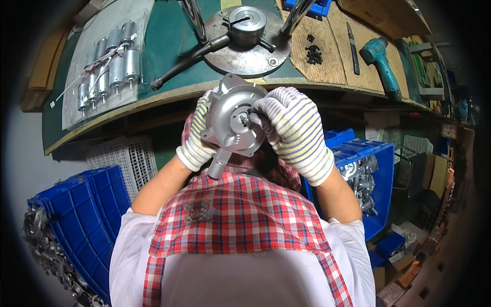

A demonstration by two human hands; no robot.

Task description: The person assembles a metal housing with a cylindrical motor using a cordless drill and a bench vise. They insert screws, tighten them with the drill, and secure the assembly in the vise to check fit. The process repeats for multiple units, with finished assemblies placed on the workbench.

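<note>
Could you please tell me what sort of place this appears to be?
Probably an assembly workshop: small cylindrical motors lie on the green-topped workbench, a teal power drill rests at its right, and a blue crate holds metal castings.

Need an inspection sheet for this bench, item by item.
Surface: green bench top, with tan boards toward the right.
Job's things: metal housing, held at the bench's near edge.
Clutter: round metal fixture, cylindrical motors, small dark pieces, knife, teal power tool.
Hands: gloved left hand grips the housing's left side; gloved right hand has fingertips at the hub, anything pinched hidden.
Cables: red and white leads among the motors.
Surroundings: blue crates either side; metal parts in the right one.
</note>
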